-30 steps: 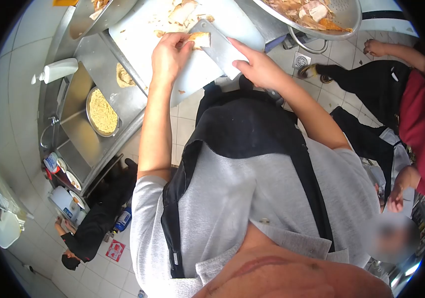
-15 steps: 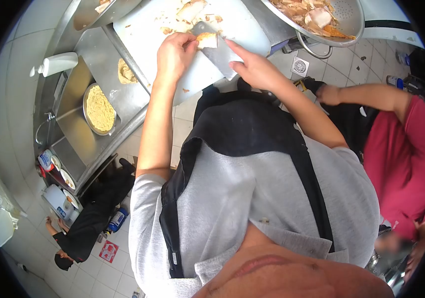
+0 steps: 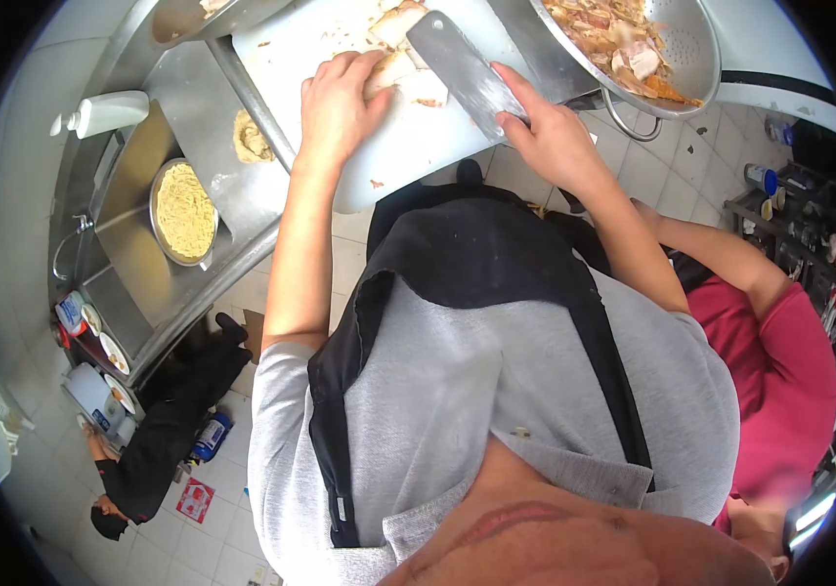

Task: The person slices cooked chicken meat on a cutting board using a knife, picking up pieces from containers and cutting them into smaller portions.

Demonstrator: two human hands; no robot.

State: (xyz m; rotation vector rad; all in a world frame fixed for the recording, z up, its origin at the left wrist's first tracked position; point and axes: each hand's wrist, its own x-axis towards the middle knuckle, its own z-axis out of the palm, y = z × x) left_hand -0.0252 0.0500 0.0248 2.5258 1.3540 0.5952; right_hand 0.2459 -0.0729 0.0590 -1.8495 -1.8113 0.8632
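Note:
My left hand (image 3: 340,105) rests at the left of a pale piece of cooked meat (image 3: 396,73) on the white cutting board (image 3: 393,161), its fingers curled against the meat. In my right hand (image 3: 557,145) is a cleaver (image 3: 462,70), gripped at its handle end. The broad blade lies flat-looking over the board, just right of the meat. Another browned piece of meat (image 3: 400,21) sits farther back, with small scraps around it. The cleaver's handle is mostly hidden by my fingers.
A colander (image 3: 703,44) of meat pieces stands at the right. On the steel counter at left are a bowl of yellow crumbly food (image 3: 185,213), a tan lump (image 3: 250,139) and a white bottle (image 3: 110,114). One person in red (image 3: 779,361) is close at right; another in black (image 3: 159,444) stands left.
The cleaver has swung up and right, away from under the small piece of meat. My left hand has moved onto the larger meat. The person in red has shifted.

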